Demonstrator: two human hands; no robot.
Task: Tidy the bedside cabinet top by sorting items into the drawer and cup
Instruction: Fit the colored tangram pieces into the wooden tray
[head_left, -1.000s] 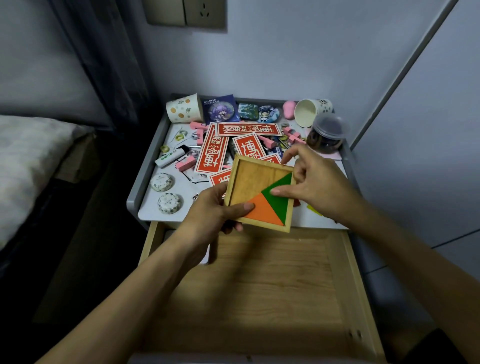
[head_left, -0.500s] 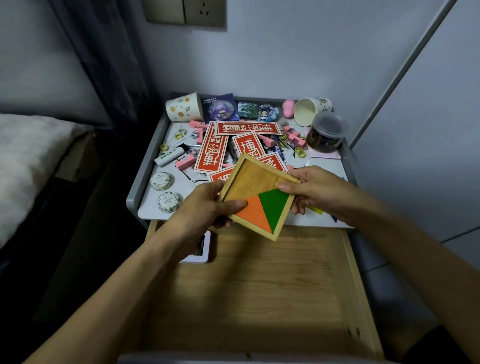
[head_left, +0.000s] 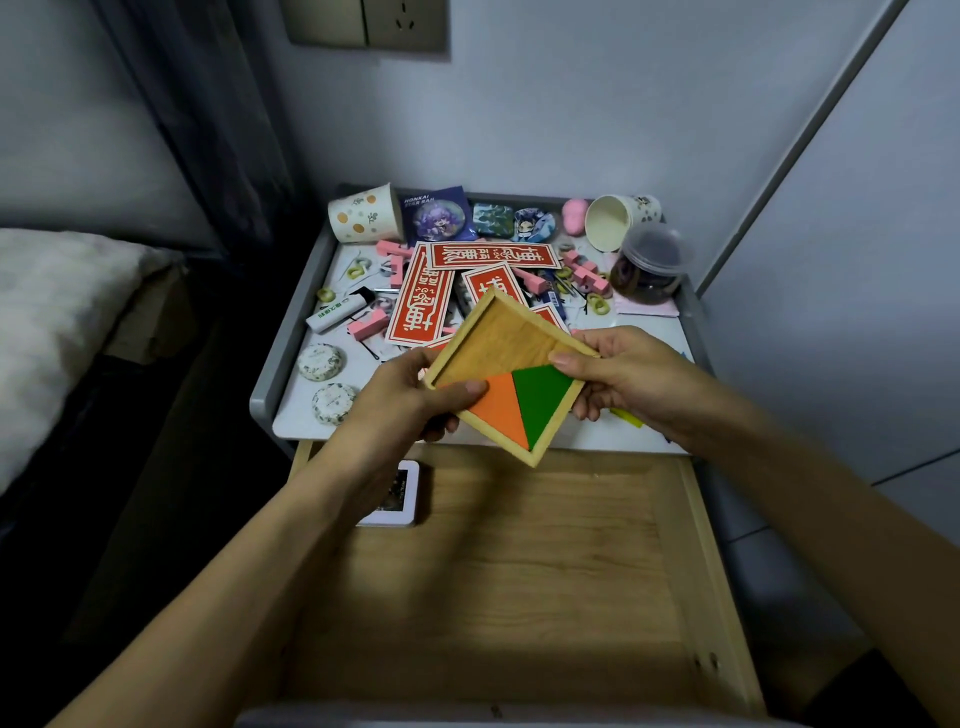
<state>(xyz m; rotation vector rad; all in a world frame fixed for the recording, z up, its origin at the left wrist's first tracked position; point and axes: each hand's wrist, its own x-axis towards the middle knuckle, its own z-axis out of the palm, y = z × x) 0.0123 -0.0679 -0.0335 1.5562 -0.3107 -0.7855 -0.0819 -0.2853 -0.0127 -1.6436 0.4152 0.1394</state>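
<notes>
- Grey-rimmed, the bedside cabinet top (head_left: 283, 353) stands against a pale wall, with its wooden drawer (head_left: 519, 571) pulled open at six o'clock.
- The wooden puzzle tray (head_left: 498, 338) is held in the air over the top's front edge, turned like a diamond. An orange triangle (head_left: 496, 410) and a green triangle (head_left: 545, 395) fill its near half; the far half is bare wood.
- The left hand (head_left: 410, 400) grips the tray's nine o'clock corner, thumb across the orange piece. The right hand (head_left: 623, 379) pinches the three o'clock corner, thumb on the rim.
- The tray seems bound for the drawer but is not yet set down.
- The drawer shows just a white-framed card (head_left: 397, 493) at its eleven o'clock corner, so sorting looks barely begun.
- Most of the clutter remains on top:
  - red stickers (head_left: 423, 301) in the middle;
  - badges (head_left: 493, 221) at twelve o'clock;
  - pink clips (head_left: 587, 275) scattered about;
  - a lighter (head_left: 340, 312) and round tins (head_left: 321, 361) at nine o'clock;
  - a lidded jar (head_left: 649, 265) at two o'clock.
- Two paper cups lie on their sides, a spotted cup (head_left: 366, 213) at eleven o'clock and an open-mouthed cup (head_left: 615, 228) at one o'clock. The latter looks empty.
</notes>
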